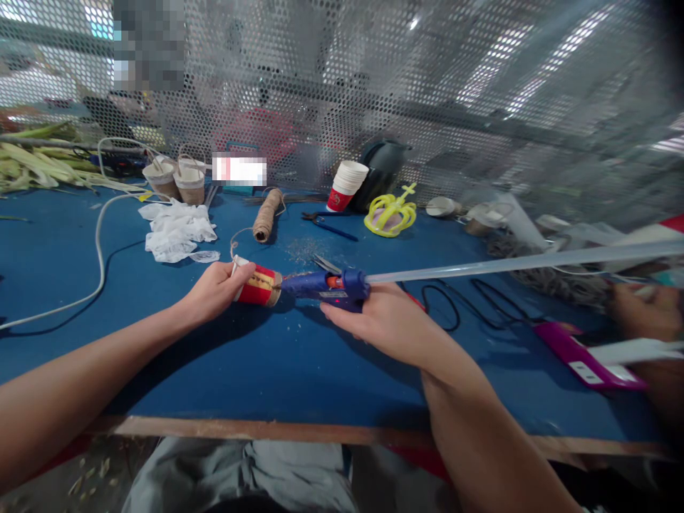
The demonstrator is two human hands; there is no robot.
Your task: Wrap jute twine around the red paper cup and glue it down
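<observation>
My left hand is closed round the rim end of a red paper cup, which lies sideways just above the blue table. Twine is wound round the cup's base end, and a strand of it runs up from the rim. A blue glue gun is gripped in my right hand, its nozzle touching or very near the cup's twine-wrapped end. From the back of the gun a long clear glue stick reaches to the right edge.
Behind are a twine roll, pliers, stacked cups, a yellow crown shape and white gloves. A purple power strip and another person's hand are at right. A white cable crosses the left.
</observation>
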